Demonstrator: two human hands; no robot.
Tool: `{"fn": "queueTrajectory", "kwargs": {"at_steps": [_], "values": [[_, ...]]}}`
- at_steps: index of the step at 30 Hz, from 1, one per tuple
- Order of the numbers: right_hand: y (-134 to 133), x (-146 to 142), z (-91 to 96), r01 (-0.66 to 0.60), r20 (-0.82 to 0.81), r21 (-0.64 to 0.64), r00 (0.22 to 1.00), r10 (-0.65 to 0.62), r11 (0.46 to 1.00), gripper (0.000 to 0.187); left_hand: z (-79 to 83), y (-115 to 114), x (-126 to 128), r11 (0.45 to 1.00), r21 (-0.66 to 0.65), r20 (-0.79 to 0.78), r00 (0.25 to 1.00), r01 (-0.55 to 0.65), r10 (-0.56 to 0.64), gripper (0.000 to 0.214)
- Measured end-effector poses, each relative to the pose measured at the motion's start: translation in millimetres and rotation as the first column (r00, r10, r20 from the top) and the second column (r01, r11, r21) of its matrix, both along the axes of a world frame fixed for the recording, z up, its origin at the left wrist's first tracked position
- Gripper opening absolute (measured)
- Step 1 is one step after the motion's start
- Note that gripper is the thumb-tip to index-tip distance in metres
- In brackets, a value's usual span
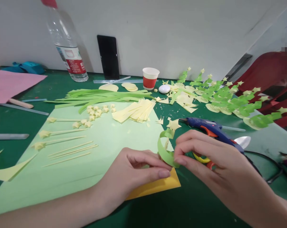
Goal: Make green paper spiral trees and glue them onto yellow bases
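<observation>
From the left, star-tipped sticks (pixel 46 134) lie on a light green sheet (pixel 114 136); right of them, the left hand (pixel 132 179) has thumb and fingers closed at the lower end of a curled green paper strip (pixel 167 157). That strip loops upright between both hands, its star (pixel 173 124) uppermost, and the fingers of the right hand (pixel 212 158) narrowly pinch its right side, near a glue gun (pixel 195 122).
</observation>
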State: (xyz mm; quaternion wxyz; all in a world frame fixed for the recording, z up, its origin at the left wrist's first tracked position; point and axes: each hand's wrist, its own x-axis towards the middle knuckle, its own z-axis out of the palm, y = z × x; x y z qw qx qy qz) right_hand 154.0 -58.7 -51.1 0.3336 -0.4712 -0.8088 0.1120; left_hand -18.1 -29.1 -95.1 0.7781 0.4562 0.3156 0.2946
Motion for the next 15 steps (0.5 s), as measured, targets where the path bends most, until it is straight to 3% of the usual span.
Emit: {"fn": "queueTrajectory", "kwargs": {"at_steps": [5, 15], "values": [[4.7, 1.8, -2.6, 0.081, -0.015, -0.042, 0.997, -0.082, 0.996, 0.021, -0.3, -0.6, -0.4, 1.000, 0.001, 0.025, 1.000, -0.005, 0.005, 0.011], [12.2, 2.3, 3.9, 0.129, -0.083, -0.294, 0.984, -0.160, 0.947, 0.019, 0.5, -1.7, -0.1, 1.000, 0.014, 0.016, 1.000, 0.005, -0.005, 0.011]]}}
